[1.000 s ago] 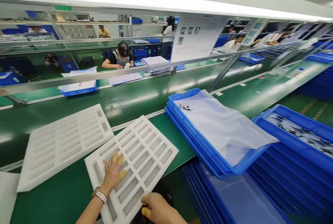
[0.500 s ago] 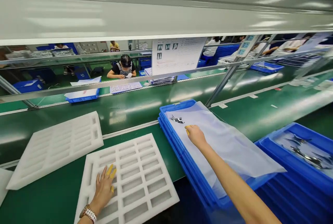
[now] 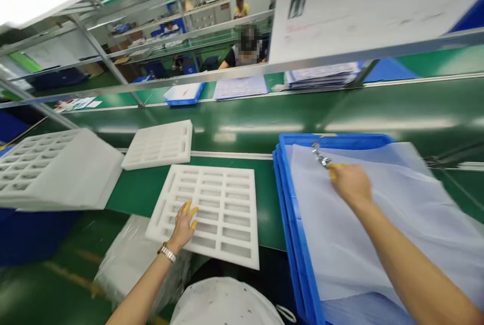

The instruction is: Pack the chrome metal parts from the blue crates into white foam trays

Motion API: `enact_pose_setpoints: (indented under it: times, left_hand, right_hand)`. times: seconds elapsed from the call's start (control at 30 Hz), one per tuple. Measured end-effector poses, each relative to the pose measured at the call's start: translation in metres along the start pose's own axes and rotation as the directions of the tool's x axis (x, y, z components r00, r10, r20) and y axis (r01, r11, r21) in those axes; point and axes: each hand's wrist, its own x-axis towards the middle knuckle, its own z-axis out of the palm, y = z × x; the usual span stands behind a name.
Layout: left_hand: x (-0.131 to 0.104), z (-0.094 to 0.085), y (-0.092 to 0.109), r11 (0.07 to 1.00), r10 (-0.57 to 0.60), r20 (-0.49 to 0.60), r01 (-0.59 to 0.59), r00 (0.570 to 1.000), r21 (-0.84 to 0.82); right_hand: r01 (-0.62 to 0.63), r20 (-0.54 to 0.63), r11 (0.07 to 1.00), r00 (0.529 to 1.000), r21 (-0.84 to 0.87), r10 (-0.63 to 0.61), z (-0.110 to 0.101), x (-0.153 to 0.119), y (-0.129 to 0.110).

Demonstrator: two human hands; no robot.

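My left hand (image 3: pixel 183 226), with yellow finger covers and a watch at the wrist, rests with fingers spread on a white foam tray (image 3: pixel 237 204) of rectangular slots. At the right, my right hand (image 3: pixel 350 181) is over white sheeting (image 3: pixel 325 234) lying in the top blue bin (image 3: pixel 295 211) of a stack. Its covered fingertips are closed at the near end of a few small shiny metal parts (image 3: pixel 320 154). Blur hides whether the fingers grip one of them.
A second foam tray (image 3: pixel 159 144) lies behind left, beside a thick foam stack (image 3: pixel 88 164). Clear plastic wrapping (image 3: pixel 128 249) is below the bench edge. A metal rail (image 3: pixel 227 74) and a hanging paper sheet (image 3: pixel 363 7) cross the front; a person (image 3: pixel 247 50) sits beyond.
The view has swung left and tilted, bringing the foam stack and wrapping into sight. My right hand is now right up against the metal parts; my left hand still rests on the foam tray.
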Motion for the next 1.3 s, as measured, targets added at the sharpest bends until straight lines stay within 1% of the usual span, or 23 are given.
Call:
enact_pose_setpoints:
  times: [0.03,0.07,0.1,0.13,0.17,0.2,0.23,0.27,0.3,0.33,0.37,0.4,0.47,0.53,0.6,0.7,0.77,0.9,0.97,1.1,1.2,1.3]
  left_hand:
    - [-0.002,-0.002,0.002,1.000,0.005,-0.003,-0.005,1.000,-0.002]
    - [-0.003,-0.003,0.003,1.000,0.007,-0.006,-0.007,1.000,-0.010]
    - [-0.004,-0.003,0.003,1.000,0.006,-0.006,-0.006,1.000,-0.021]
    - [-0.005,-0.001,0.003,0.999,0.003,-0.006,-0.003,1.000,-0.035]
    - [-0.005,0.001,0.004,0.999,-0.002,-0.006,0.002,1.000,-0.051]
    - [-0.006,0.005,0.004,0.998,-0.006,-0.002,0.006,1.000,-0.068]
    - [-0.006,0.009,0.004,0.996,-0.006,0.008,0.006,1.000,-0.087]
    - [-0.007,0.014,0.005,0.994,0.001,0.022,0.001,1.000,-0.109]
    - [-0.007,0.019,0.006,0.991,0.015,0.042,-0.009,0.999,-0.134]
    - [-0.009,0.023,0.007,0.987,0.033,0.065,-0.022,0.997,-0.162]
    - [-0.010,0.027,0.007,0.982,0.055,0.092,-0.037,0.994,-0.188]
    - [-0.012,0.031,0.008,0.977,0.077,0.120,-0.052,0.990,-0.206]
    - [-0.015,0.036,0.006,0.975,0.118,0.175,-0.080,0.978,-0.206]
    - [-0.019,0.039,0.002,0.978,0.156,0.226,-0.120,0.962,-0.168]
    - [-0.022,0.040,-0.004,0.975,0.204,0.261,-0.174,0.943,-0.136]
    - [-0.025,0.041,-0.014,0.958,0.281,0.271,-0.253,0.921,-0.133]
    - [-0.026,0.043,-0.018,0.949,0.310,0.257,-0.283,0.915,-0.139]
    - [-0.026,0.049,-0.023,0.942,0.331,0.229,-0.305,0.915,-0.142]
    - [-0.025,0.050,-0.025,0.938,0.340,0.217,-0.315,0.915,-0.141]
    - [-0.022,0.049,-0.032,0.933,0.355,0.209,-0.330,0.911,-0.143]
    - [-0.019,0.049,-0.036,0.931,0.362,0.223,-0.337,0.905,-0.143]
    - [-0.018,0.049,-0.036,0.929,0.367,0.236,-0.343,0.900,-0.139]
  right_hand:
    - [-0.060,-0.108,0.983,0.991,0.174,0.080,-0.004,-0.013,-0.003]
    - [-0.058,-0.185,0.925,0.973,0.375,0.136,-0.007,-0.031,-0.010]
    - [-0.018,-0.222,0.836,0.961,0.548,0.166,-0.010,-0.053,-0.022]
    - [0.064,-0.248,0.760,0.960,0.646,0.130,-0.011,-0.079,-0.039]
    - [0.196,-0.296,0.693,0.955,0.694,0.026,-0.010,-0.107,-0.061]
    - [0.337,-0.338,0.612,0.934,0.715,-0.120,-0.007,-0.136,-0.085]
    - [0.420,-0.311,0.540,0.906,0.729,-0.286,-0.001,-0.163,-0.110]
    - [0.454,-0.279,0.510,0.880,0.731,-0.385,0.009,-0.188,-0.135]
    - [0.476,-0.227,0.503,0.849,0.721,-0.477,0.022,-0.208,-0.156]
    - [0.490,-0.169,0.514,0.818,0.704,-0.550,0.037,-0.224,-0.172]
    - [0.490,-0.099,0.553,0.801,0.674,-0.590,0.053,-0.236,-0.183]
    - [0.491,-0.024,0.595,0.783,0.636,-0.622,0.070,-0.244,-0.188]
    - [0.497,0.118,0.675,0.752,0.546,-0.649,0.098,-0.251,-0.185]
    - [0.524,0.240,0.725,0.710,0.448,-0.662,0.116,-0.251,-0.175]
    - [0.567,0.333,0.745,0.668,0.351,-0.665,0.124,-0.249,-0.167]
    - [0.648,0.406,0.719,0.604,0.251,-0.686,0.127,-0.244,-0.164]
    - [0.691,0.420,0.689,0.570,0.221,-0.706,0.126,-0.241,-0.164]
    - [0.753,0.417,0.626,0.512,0.202,-0.751,0.121,-0.237,-0.162]
    - [0.783,0.394,0.594,0.494,0.185,-0.775,0.120,-0.235,-0.162]
    - [0.818,0.342,0.563,0.498,0.120,-0.797,0.127,-0.231,-0.176]
    - [0.822,0.369,0.561,0.494,0.098,-0.788,0.136,-0.226,-0.187]
    - [0.817,0.384,0.570,0.499,0.090,-0.777,0.141,-0.222,-0.192]
